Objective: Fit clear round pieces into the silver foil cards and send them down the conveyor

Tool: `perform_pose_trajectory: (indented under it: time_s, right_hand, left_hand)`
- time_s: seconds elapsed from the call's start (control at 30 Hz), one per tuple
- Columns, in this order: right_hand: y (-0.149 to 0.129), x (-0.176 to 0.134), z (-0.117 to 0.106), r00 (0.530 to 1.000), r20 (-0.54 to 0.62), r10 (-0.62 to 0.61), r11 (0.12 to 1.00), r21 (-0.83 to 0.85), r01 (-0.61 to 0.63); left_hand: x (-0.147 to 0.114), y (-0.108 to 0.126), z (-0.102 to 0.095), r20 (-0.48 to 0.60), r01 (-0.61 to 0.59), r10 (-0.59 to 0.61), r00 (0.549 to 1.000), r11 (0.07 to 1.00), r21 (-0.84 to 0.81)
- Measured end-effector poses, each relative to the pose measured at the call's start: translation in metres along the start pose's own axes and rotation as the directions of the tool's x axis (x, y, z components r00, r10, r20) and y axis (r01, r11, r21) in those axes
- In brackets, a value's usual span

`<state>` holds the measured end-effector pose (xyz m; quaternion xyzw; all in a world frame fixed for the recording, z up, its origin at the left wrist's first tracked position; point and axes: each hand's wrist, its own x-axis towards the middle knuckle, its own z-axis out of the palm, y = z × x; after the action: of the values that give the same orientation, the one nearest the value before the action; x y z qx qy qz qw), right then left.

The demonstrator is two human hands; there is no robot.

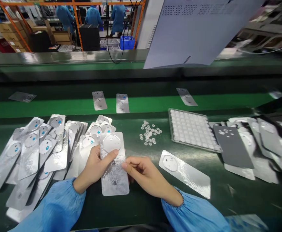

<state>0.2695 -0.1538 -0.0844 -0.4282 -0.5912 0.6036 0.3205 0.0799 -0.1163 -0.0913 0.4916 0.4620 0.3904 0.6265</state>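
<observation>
My left hand point(96, 166) is closed on a silvery phone back cover point(114, 174), its thumb lying across the front just below the round camera area. The cover stands nearly upright, facing me. At its right edge, my right hand point(144, 174) pinches with thumb and fingertips; the other fingers are curled, partly behind the edge. Just right of that hand, a single silvery cover point(191, 175) lies flat on the dark green bench. Several small white round pieces point(150, 132) are scattered beyond my hands.
A heap of covers point(32, 154), many with blue marks, spreads to the left. A tray of white pieces point(193, 129) stands right, beside a dark grey cover point(233, 146) and more covers. Several covers lie on the green belt point(150, 104) behind. A white panel point(191, 35) hangs above.
</observation>
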Motion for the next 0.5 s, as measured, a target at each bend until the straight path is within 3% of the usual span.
perform_pose_trajectory:
  time_s: [0.07,0.13,0.23,0.3,0.37,0.5]
  right_hand:
    - [0.006,-0.002,-0.011,0.998,-0.053,-0.039,0.977,-0.21,0.027]
    - [0.016,-0.004,-0.03,0.963,-0.218,-0.157,0.88,-0.474,0.037]
    - [0.036,-0.005,-0.061,0.82,-0.415,-0.393,0.655,-0.753,-0.067]
    - [0.046,-0.004,-0.072,0.8,-0.399,-0.447,0.52,-0.844,-0.13]
    - [0.053,-0.005,-0.068,0.823,-0.339,-0.455,0.416,-0.899,-0.14]
    - [0.056,-0.028,-0.03,0.88,-0.102,-0.465,0.278,-0.96,0.035]
  left_hand:
    - [0.003,-0.004,0.0,-0.029,0.007,-0.005,1.0,0.998,0.055]
    - [0.005,-0.009,0.002,-0.048,-0.013,0.02,0.999,0.991,0.13]
    - [0.006,-0.015,0.005,0.014,-0.038,0.036,0.999,0.98,0.197]
    - [0.005,-0.019,0.007,0.065,-0.039,0.025,0.998,0.976,0.214]
    - [0.003,-0.021,0.008,0.08,-0.038,0.019,0.997,0.971,0.235]
    - [0.004,-0.027,0.009,0.036,-0.088,0.082,0.996,0.964,0.251]
